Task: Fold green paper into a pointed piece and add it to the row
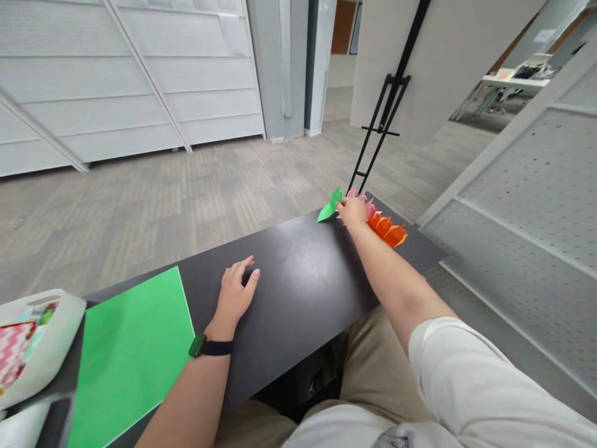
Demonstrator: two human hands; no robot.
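Note:
My right hand (352,210) reaches to the far right end of the black table (298,292) and pinches a small folded green paper piece (330,206). Just behind and right of that hand lies a row of folded paper pieces, pink (368,204) then orange (387,229). My left hand (236,292) rests flat on the table top with fingers loosely spread and holds nothing. A dark watch sits on that wrist. A green paper sheet (133,354) lies left of my left hand.
A white basket (51,348) with patterned papers stands at the table's left end. A black easel stand (385,118) rises behind the far table corner. White perforated panels flank the right side; grey carpet floor lies beyond the table.

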